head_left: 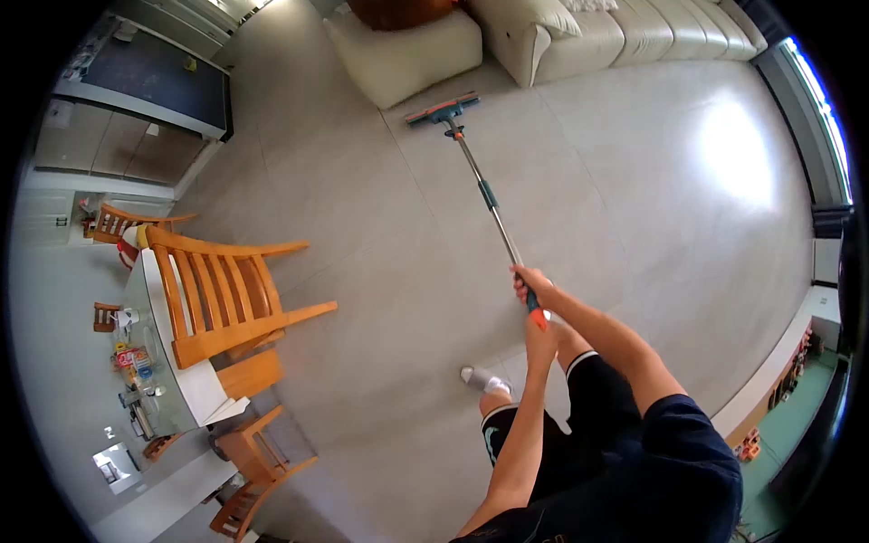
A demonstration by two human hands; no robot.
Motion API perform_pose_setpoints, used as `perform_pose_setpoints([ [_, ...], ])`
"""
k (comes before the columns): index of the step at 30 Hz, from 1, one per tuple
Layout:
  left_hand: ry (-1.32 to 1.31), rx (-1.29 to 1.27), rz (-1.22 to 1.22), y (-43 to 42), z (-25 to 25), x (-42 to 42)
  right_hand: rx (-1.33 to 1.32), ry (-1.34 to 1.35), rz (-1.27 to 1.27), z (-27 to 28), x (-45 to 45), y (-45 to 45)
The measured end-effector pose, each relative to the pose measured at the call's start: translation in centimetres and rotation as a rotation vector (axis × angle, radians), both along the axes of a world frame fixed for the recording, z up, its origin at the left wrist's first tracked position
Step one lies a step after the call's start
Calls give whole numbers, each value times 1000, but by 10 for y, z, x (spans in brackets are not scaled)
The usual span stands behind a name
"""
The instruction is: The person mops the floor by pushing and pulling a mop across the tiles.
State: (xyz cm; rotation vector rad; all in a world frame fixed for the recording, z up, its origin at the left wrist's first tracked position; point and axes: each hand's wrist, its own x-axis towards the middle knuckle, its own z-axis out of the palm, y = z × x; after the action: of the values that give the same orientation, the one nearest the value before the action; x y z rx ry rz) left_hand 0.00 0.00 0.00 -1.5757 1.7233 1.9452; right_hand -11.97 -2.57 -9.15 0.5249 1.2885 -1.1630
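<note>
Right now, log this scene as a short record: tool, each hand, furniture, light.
Tool: long-handled floor tool, its wide head on the floor near the beige ottoman
Right hand: closed around the upper handle
Left hand: at the handle's orange end; its hold is partly hidden
Seating: cream sofa, right of the ottoman
Picture left: wooden chair beside a table
Light: bright patch on the floor, picture right

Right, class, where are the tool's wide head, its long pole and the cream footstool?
Wide head point(444, 111): head camera view, middle of its bar.
Long pole point(501, 226): same view, bare metal shaft.
Cream footstool point(412, 59): same view, upholstery.
</note>
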Motion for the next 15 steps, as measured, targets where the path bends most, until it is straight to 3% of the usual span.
perform_pose_setpoints([
  [1, -67, 86, -7, 8, 7, 22, 97, 78, -2, 11, 24, 8],
  [2, 116, -204, -4, 33, -30, 62, 74, 123, 27, 21, 48, 18],
  [3, 59, -201, -61, -19, -26, 99, -95, 205, 33, -4, 91, -26],
  [4, 19, 85, -60, 27, 0, 171, -56, 117, 50, 6, 165, 37],
  [5, -136, 334, -75, 34, 46, 203, 48, -139, 1, 34, 201, 58],
  [6, -183, 361, -87, 61, 79, 229, 78, -405, -162, 60, 229, 99],
  [7, 122, 44, -141, 79, 40, 268, -239, -783, -308, 90, 224, 104],
  [9, -12, 96, -234, 91, 94, 322, -81, -847, -240, 119, 276, 128],
  [11, -77, 99, -214, 101, 86, 349, -130, -959, -205, 119, 291, 127],
  [13, -162, 101, -195, 97, 84, 349, -49, -909, -235, 93, 298, 121],
  [15, -224, 188, 19, 81, 58, 301, -59, -616, -210, 55, 278, 102],
])
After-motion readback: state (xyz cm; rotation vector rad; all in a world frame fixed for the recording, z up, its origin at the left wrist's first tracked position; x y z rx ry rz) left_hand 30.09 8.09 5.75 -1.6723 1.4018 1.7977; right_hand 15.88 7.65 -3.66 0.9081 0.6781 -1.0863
